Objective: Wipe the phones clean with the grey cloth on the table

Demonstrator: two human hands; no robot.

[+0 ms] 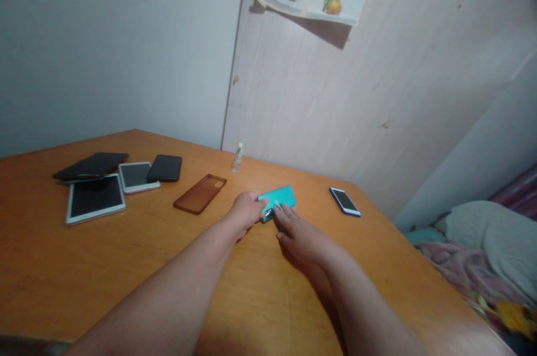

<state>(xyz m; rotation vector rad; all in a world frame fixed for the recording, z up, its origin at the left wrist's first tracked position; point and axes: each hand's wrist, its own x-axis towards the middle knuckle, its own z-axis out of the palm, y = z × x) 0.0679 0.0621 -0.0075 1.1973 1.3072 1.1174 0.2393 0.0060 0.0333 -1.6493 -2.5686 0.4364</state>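
A teal phone (280,199), back side up with its dark camera block at the near left corner, is gripped at its left end by my left hand (248,211). My right hand (298,232) reaches in from the right, its fingertips pressed on the phone's back beside the camera. A small pale bit shows under those fingertips, too little of it to name. Left of my hands lies an empty brown translucent phone case (200,195). Behind them stands a small clear bottle (237,159) with a whitish top.
On the left of the wooden table (138,266) lie a white tablet (96,199), a dark folder-like case (93,165), a smaller white tablet (136,176) and a black device (165,168). A blue-edged phone (345,201) lies near the right edge. Bedding (490,249) is beyond.
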